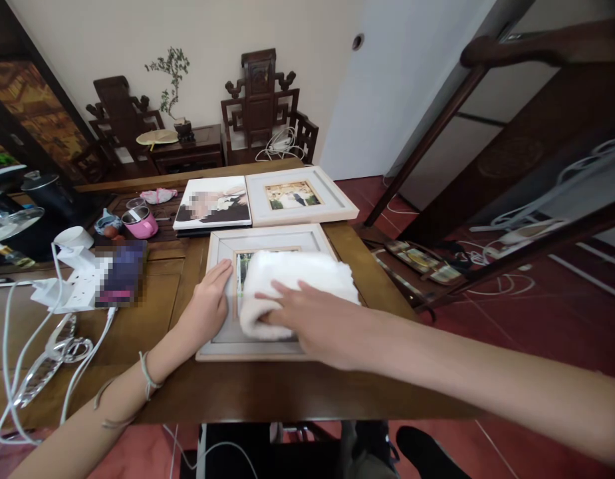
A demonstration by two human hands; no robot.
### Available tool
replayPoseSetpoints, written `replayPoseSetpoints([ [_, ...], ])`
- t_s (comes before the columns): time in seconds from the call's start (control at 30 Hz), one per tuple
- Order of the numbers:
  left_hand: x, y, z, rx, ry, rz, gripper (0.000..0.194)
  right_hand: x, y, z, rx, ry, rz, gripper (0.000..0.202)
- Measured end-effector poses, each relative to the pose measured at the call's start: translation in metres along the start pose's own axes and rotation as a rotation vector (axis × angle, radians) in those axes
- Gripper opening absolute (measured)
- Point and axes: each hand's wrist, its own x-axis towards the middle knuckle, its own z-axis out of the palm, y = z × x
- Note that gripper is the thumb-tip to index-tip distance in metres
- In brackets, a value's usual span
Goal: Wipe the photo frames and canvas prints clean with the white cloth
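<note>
A pale picture frame (314, 234) lies flat near the table's front edge, with part of a green photo visible on its left side. My left hand (212, 298) rests on the frame's left border, fingers stretched out and lying flat. Bunched over the middle of the frame is a thick white cloth (312, 269), which hides most of the photo. My right hand (320, 319) presses on this cloth from the near right, its fingers spread over the top and the thumb side at the cloth's rolled near edge.
Behind lie another framed photo (292, 196) and a photo panel (212, 203). Left on the wooden table (157, 293) are a pink mug (140, 223), a white power strip (78, 283), cables and a clear hair claw (52, 359). A dark wooden stand (427, 153) rises at right.
</note>
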Motion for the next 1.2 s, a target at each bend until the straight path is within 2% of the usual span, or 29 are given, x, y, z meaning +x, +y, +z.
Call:
replayPoseSetpoints([
  [0.17,0.0,-0.002,0.001,-0.039,0.011,0.013,0.065,0.052,0.045,0.009,-0.317,0.184,0.157,0.077],
  [0.23,0.0,-0.002,0.001,-0.046,0.004,0.005,0.064,0.066,0.059,0.006,-0.38,0.218,0.182,0.076],
  [0.3,0.0,-0.002,0.0,-0.05,-0.002,-0.002,0.063,0.07,0.063,0.004,-0.41,0.215,0.165,0.071],
  [0.4,0.0,-0.001,0.0,-0.043,-0.002,-0.004,0.063,0.06,0.047,0.005,-0.382,0.132,0.105,0.066],
  [0.5,0.0,0.0,0.0,-0.017,-0.008,-0.009,0.061,0.033,0.015,0.005,-0.271,0.029,0.035,0.066],
  [0.63,0.0,0.001,0.0,-0.014,-0.005,-0.009,0.062,-0.004,-0.02,-0.007,-0.047,-0.139,-0.057,0.066],
  [0.7,0.0,0.001,0.0,-0.022,0.006,-0.005,0.062,-0.014,-0.027,-0.009,0.031,-0.161,-0.093,0.064],
  [0.77,0.0,0.002,-0.001,-0.025,0.008,-0.005,0.061,-0.016,-0.026,-0.006,0.063,-0.125,-0.11,0.062],
  [0.9,0.0,0.003,0.0,-0.048,0.02,-0.01,0.057,0.008,-0.007,0.01,-0.03,0.017,-0.044,0.063],
  [1.07,0.002,0.011,-0.004,-0.08,0.112,-0.031,0.047,0.069,0.024,0.01,-0.268,0.224,0.095,0.058],
  [1.13,0.003,0.014,-0.006,-0.082,0.126,-0.048,0.047,0.088,0.029,0.005,-0.334,0.234,0.12,0.054],
  [1.2,0.004,0.016,-0.008,-0.089,0.121,-0.055,0.047,0.097,0.029,0.002,-0.37,0.2,0.114,0.049],
])
